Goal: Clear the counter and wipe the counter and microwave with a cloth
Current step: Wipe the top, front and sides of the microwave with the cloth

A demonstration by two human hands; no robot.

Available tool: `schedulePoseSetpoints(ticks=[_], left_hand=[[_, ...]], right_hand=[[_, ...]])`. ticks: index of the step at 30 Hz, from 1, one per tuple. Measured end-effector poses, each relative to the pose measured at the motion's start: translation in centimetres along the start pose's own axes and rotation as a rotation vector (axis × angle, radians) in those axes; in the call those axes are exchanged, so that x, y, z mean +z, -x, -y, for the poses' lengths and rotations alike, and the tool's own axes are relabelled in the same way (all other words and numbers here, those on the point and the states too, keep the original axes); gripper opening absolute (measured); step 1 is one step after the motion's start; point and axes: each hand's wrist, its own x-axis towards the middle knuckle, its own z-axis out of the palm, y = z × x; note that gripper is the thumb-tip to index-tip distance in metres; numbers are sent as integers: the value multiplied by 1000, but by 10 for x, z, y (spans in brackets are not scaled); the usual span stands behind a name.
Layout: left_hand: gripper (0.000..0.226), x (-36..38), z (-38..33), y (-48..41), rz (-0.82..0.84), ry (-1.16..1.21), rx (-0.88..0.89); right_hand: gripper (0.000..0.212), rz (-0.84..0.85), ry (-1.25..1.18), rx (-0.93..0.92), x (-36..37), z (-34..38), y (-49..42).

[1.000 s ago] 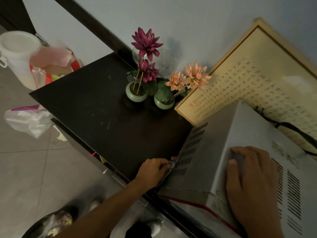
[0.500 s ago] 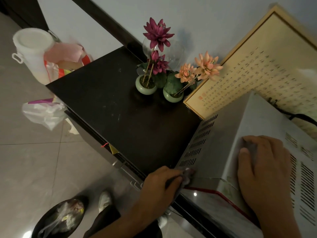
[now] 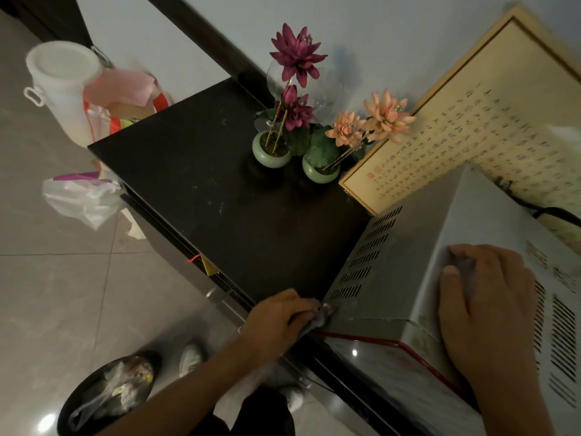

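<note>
A silver microwave point(image 3: 408, 269) stands at the right end of the dark counter point(image 3: 220, 190). My left hand point(image 3: 276, 322) is closed on a small grey cloth point(image 3: 322, 314) and presses it against the lower front corner of the microwave's vented left side. My right hand point(image 3: 484, 306) lies flat on the microwave's top near its left edge; a bit of pale material shows under its fingers, and what it is cannot be told.
Two small green pots of artificial flowers point(image 3: 273, 152) and a wine glass point(image 3: 314, 89) stand at the counter's back. A framed calligraphy panel point(image 3: 471, 130) leans on the wall behind the microwave. On the floor are a white bucket point(image 3: 63, 83), plastic bags point(image 3: 85, 196) and a black bin point(image 3: 107, 394).
My left hand with the cloth has slid down the microwave's vented side to its lower front corner. My right hand has stayed on the top.
</note>
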Motion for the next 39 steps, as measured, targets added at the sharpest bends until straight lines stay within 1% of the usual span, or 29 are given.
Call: schedulePoseSetpoints(ticks=[3,4,7,9,12,14,17,19,22,27,28,30,32,34,37,39], left_hand=[[25,-18,9,-41,-123,-151,-5],[27,-20,10,-60,-112,-203,-6],[29,-14,6,-102,120,-406,46],[34,-10,7,-111,205,-519,118],[36,-10,14,-101,272,-579,264],[32,-12,15,-91,304,-567,315],[26,-11,19,-70,312,-569,306],[25,-9,24,-50,288,-587,316],[26,-6,29,-19,223,-574,341],[20,5,28,24,130,-495,261],[21,8,27,31,126,-449,214],[27,15,23,45,92,-275,60],[37,23,13,58,-69,-77,-81],[39,31,-4,67,-242,50,-171],[25,49,-42,71,-414,163,-169],[22,65,-70,70,-550,271,-199]], right_hand=[[43,-2,-2,-6,-1,0,0],[43,1,1,-3,0,0,0],[46,11,-4,-6,0,-1,0],[46,16,-4,-13,-1,-1,0],[43,27,14,-24,-1,-2,0],[40,28,21,-22,-1,-3,0],[38,27,26,-21,-1,-3,0],[39,33,33,-22,-1,-4,1],[41,46,53,-27,-1,-5,1],[36,10,29,-34,-1,-5,3],[36,13,23,-34,-1,-6,4],[36,7,3,-43,-2,-7,5],[34,-17,-30,-62,-5,-8,7],[33,-15,-59,-90,-10,-9,10],[32,42,-134,-154,-21,-15,14],[37,76,-177,-202,-32,-28,20]])
